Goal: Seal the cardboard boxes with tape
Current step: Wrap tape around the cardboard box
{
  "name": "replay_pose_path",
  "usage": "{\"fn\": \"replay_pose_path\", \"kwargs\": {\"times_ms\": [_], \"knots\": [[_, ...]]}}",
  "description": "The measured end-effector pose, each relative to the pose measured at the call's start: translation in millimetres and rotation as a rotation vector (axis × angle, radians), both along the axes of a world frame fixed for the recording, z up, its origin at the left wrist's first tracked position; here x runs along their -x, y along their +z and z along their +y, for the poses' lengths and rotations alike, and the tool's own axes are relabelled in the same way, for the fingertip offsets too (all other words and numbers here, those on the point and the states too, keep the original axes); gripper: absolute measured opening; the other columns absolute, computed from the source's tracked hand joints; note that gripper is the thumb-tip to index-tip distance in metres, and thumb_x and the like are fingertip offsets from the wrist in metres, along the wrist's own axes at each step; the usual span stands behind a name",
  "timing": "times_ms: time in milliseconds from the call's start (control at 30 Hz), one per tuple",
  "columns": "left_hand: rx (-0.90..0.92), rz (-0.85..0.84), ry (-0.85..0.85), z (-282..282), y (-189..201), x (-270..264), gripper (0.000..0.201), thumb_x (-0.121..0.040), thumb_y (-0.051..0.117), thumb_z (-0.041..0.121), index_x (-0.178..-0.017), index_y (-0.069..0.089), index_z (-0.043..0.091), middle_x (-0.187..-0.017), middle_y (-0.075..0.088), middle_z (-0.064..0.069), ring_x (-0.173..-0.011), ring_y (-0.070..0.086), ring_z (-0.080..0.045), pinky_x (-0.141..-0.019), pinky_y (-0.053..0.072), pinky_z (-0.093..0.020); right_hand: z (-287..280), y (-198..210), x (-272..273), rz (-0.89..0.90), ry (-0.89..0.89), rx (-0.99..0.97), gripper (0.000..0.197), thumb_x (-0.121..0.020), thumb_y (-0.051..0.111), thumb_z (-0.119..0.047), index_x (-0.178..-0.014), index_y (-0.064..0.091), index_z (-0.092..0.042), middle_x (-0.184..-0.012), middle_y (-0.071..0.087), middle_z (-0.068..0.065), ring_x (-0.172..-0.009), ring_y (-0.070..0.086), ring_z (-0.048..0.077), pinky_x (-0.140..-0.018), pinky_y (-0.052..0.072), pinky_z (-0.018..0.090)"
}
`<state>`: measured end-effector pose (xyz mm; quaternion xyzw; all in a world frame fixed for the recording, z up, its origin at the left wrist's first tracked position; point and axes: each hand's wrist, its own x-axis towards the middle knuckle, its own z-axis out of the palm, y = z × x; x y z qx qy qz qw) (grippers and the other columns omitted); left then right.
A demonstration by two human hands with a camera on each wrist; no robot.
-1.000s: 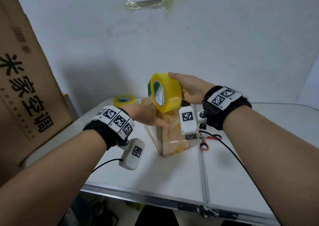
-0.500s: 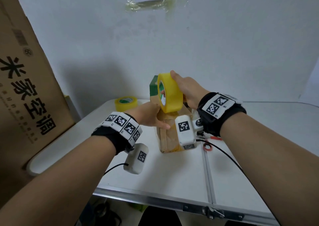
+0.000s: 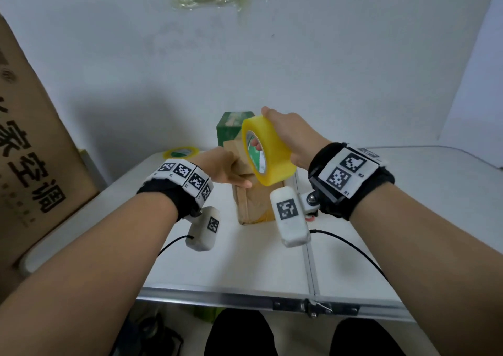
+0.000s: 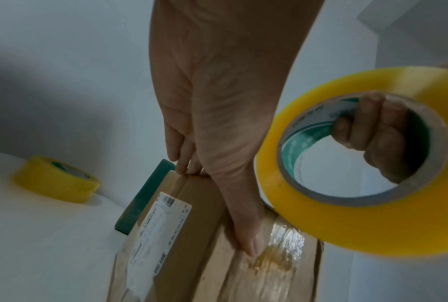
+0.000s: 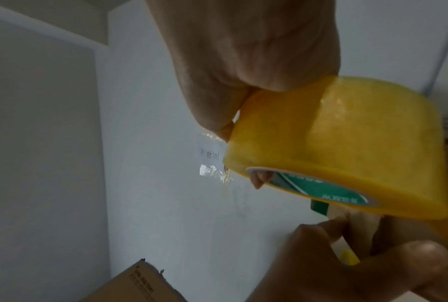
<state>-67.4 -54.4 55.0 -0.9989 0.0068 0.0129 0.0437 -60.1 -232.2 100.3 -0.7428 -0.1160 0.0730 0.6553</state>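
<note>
From the head camera we see our right hand (image 3: 288,132) clamped on a yellow tape roll (image 3: 268,151), thumb on the rim and fingers hooked through the core, raised just above the brown cardboard box (image 3: 255,200). Our left hand (image 3: 221,169) lies on the box's top, directly under the roll, fingers straight and pressing. A green box (image 3: 228,127) stands just beyond both hands; a second tape roll (image 3: 181,152) lies on the white surface (image 3: 245,257), well off to the left hand's far side.

From the left wrist camera we see the left hand's (image 4: 217,102) thumb pinning glossy, already stuck tape to the cardboard box (image 4: 197,235), with the held tape roll (image 4: 359,163) just to its right. The spare roll (image 4: 56,179) sits apart on the left.

From the right wrist camera the right hand's (image 5: 243,61) grasp wraps the tape roll (image 5: 341,147); the left hand (image 5: 346,265) is directly below it.

We judge the step to be drawing tape across the box while the stuck end is held down. Next comes pulling the roll along the seam, smoothing, then cutting.

We count two tape rolls, one brown box in hand and one green box.
</note>
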Motion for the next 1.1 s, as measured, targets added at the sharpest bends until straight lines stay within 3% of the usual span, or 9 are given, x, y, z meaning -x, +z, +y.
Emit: {"fn": "replay_pose_path", "kwargs": {"times_ms": [67,200,333,400,533,700,800,967,1100], "knots": [[-0.009,0.013,-0.002,-2.1,0.5,-3.6,0.065,-0.073,0.064,0.071,-0.103,0.061,0.013,-0.092,0.063,-0.002,-0.087,0.059,-0.022,-0.077,0.047,-0.032,-5.2,-2.3,6.1,-0.019,-0.032,0.016,0.04,-0.1,0.048,-0.042,-0.084,0.056,-0.007,-0.062,0.069,0.001,-0.053,0.067,0.006,-0.055,0.053,0.016],[-0.019,0.005,-0.011,-0.8,0.0,-5.4,0.069,-0.074,0.065,0.07,-0.111,0.058,0.013,-0.088,0.059,0.0,-0.087,0.057,-0.02,-0.074,0.042,-0.029,-1.7,-5.8,16.1,-0.073,-0.084,0.082,0.058,-0.095,0.047,-0.054,-0.121,0.056,-0.003,-0.115,0.063,0.013,-0.106,0.061,0.029,-0.097,0.05,0.044],[-0.035,-0.01,0.003,-0.1,-1.6,-6.8,0.06,-0.075,0.064,0.069,-0.092,0.06,0.012,-0.089,0.065,-0.004,-0.083,0.06,-0.021,-0.07,0.042,-0.028,-11.0,-8.4,20.2,-0.003,0.006,0.029,0.056,-0.102,0.043,-0.042,-0.126,0.053,0.007,-0.077,0.072,0.013,-0.062,0.07,0.017,-0.066,0.059,0.024],[-0.03,-0.025,-0.004,-2.7,-1.4,-8.8,0.061,-0.074,0.065,0.07,-0.092,0.064,0.011,-0.088,0.067,-0.005,-0.08,0.061,-0.021,-0.067,0.043,-0.028,-13.0,-8.7,26.8,0.017,0.018,0.024,0.054,-0.103,0.041,-0.04,-0.121,0.055,0.009,-0.071,0.072,0.011,-0.055,0.068,0.015,-0.06,0.058,0.02],[-0.024,-0.033,-0.008,-5.3,-0.9,-15.2,0.06,-0.071,0.067,0.07,-0.089,0.065,0.012,-0.078,0.062,-0.002,-0.076,0.058,-0.021,-0.064,0.041,-0.029,-6.2,-24.1,23.7,0.069,-0.041,0.008,0.08,-0.081,0.052,-0.065,-0.126,0.056,0.001,-0.109,0.072,0.017,-0.097,0.07,0.031,-0.092,0.055,0.042],[-0.044,-0.047,-0.03,-9.6,-2.4,-17.2,0.048,-0.081,0.064,0.062,-0.096,0.054,0.017,-0.091,0.053,0.0,-0.084,0.049,-0.02,-0.074,0.037,-0.027,-14.8,-57.3,42.7,0.129,0.014,0.02,0.056,-0.102,0.041,-0.044,-0.097,0.062,0.008,-0.073,0.073,0.016,-0.066,0.07,0.024,-0.078,0.06,0.037],[-0.012,-0.072,-0.082,-13.6,0.8,-13.0,0.044,-0.082,0.066,0.058,-0.093,0.042,0.023,-0.088,0.045,0.003,-0.085,0.044,-0.017,-0.074,0.034,-0.025,-18.6,-70.1,53.8,0.119,0.045,0.042,0.058,-0.104,0.038,-0.041,-0.077,0.067,0.001,-0.08,0.074,0.019,-0.073,0.07,0.028,-0.09,0.056,0.042],[-0.008,-0.067,-0.081,-11.5,0.8,-11.7,0.043,-0.081,0.066,0.059,-0.094,0.047,0.023,-0.09,0.051,0.003,-0.084,0.049,-0.019,-0.071,0.034,-0.025,-21.5,-67.2,49.9,0.111,0.025,0.009,0.054,-0.104,0.038,-0.04,-0.087,0.066,0.003,-0.081,0.074,0.019,-0.072,0.069,0.027,-0.089,0.057,0.041],[-0.02,-0.066,-0.077,-10.0,2.3,-12.5,0.049,-0.079,0.064,0.065,-0.079,0.049,0.018,-0.075,0.052,0.003,-0.066,0.047,-0.013,-0.053,0.031,-0.026,-21.1,-80.8,48.9,0.141,0.027,0.048,0.057,-0.103,0.039,-0.042,-0.108,0.063,0.009,-0.077,0.074,0.016,-0.066,0.07,0.024,-0.08,0.06,0.035]]}}
